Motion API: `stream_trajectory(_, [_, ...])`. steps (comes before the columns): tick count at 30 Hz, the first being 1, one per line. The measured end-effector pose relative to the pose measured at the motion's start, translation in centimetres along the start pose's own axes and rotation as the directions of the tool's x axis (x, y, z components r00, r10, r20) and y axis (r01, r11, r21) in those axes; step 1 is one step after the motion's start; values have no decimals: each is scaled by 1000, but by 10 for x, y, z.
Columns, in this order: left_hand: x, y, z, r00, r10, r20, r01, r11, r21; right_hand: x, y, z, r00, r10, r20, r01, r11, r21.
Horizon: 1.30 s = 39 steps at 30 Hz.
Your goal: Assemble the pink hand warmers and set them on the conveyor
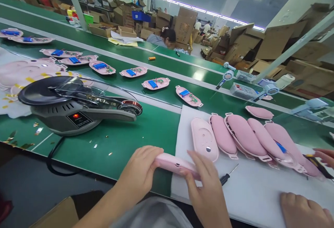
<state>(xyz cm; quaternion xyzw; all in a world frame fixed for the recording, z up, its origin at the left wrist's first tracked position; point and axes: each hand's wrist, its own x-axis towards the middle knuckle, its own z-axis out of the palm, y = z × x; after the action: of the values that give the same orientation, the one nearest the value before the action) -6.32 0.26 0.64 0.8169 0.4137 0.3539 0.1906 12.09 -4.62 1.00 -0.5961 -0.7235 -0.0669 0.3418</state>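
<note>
Between my two hands is a pink oval plastic case (173,162), turned edge-on with a small dark slot in its side. My left hand (142,167) is closed around its left end. The right end is pinched by my right hand (205,182), thumb below and fingers above. Just beyond lies a pink half shell (205,139) with a round recess and a silver disc. Several closed pink cases (245,134) lean in a row to its right. A screwdriver (229,175) with a dark handle rests on the white foam sheet (250,196) beside my right hand.
A grey tape dispenser (78,113) with a lit red light stands at left. Pink shells with blue batteries (156,83) line the green bench behind it. Another person's hands (304,209) are at the right edge. Handheld fans (268,89) and a parts tray (242,91) sit farther back.
</note>
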Motion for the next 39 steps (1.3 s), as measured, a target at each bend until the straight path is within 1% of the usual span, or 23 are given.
stream_trajectory(3, [-2, 10, 16, 990, 45, -135, -21, 984, 179, -10, 0, 5, 999, 12, -39, -11, 999, 31])
stream_trajectory(6, [-3, 19, 31, 984, 61, -165, -20, 970, 241, -15, -6, 13, 994, 68, -86, -72, 996, -49])
stream_trajectory(8, [-1, 20, 37, 981, 68, -184, -27, 976, 218, -16, -9, 18, 993, 87, -85, -93, 993, -67])
stream_trajectory(9, [0, 18, 39, 976, 81, -203, -41, 980, 194, -16, -10, 20, 990, 93, -105, -102, 992, -79])
stream_trajectory(11, [5, 14, 43, 963, 99, -249, -66, 989, 136, -14, -13, 25, 980, 107, -166, -128, 984, -124])
stream_trajectory(13, [10, 11, 47, 958, 88, -272, -68, 994, 82, -10, -15, 28, 964, 139, -228, -181, 967, -179])
stream_trajectory(14, [12, 11, 48, 960, 70, -270, -55, 997, 61, -8, -16, 29, 959, 159, -235, -206, 960, -190])
stream_trajectory(16, [16, 11, 50, 965, 29, -261, -20, 999, 37, -2, -16, 28, 960, 191, -205, -228, 958, -172])
stream_trajectory(19, [20, 14, 49, 968, 19, -250, -6, 999, 51, 5, -14, 22, 971, 187, -147, -209, 966, -154])
stream_trajectory(21, [20, 14, 46, 975, 26, -220, -9, 997, 76, 7, -12, 18, 978, 171, -116, -188, 968, -164])
stream_trajectory(25, [18, 10, 33, 993, 44, -113, -35, 996, 80, 4, -11, 13, 990, 133, -47, -138, 983, -122])
stream_trajectory(28, [13, 3, 23, 995, 57, -77, -50, 995, 90, 0, -13, 12, 993, 115, -31, -117, 990, -83])
stream_trajectory(31, [8, -4, 17, 999, 4, -53, 0, 998, 69, -1, -15, 11, 994, 105, -43, -108, 992, -61])
stream_trajectory(34, [7, -9, 13, 996, -86, -16, 85, 996, -36, -1, -14, 10, 994, 107, -28, -108, 993, -55])
stream_trajectory(37, [10, -12, 13, 989, -133, -69, 121, 980, -157, -1, -8, 10, 998, 48, -29, -50, 996, -77])
stream_trajectory(39, [14, -13, 14, 986, -107, -125, 83, 979, -187, -3, -2, 13, 999, -7, -42, 2, 994, -106])
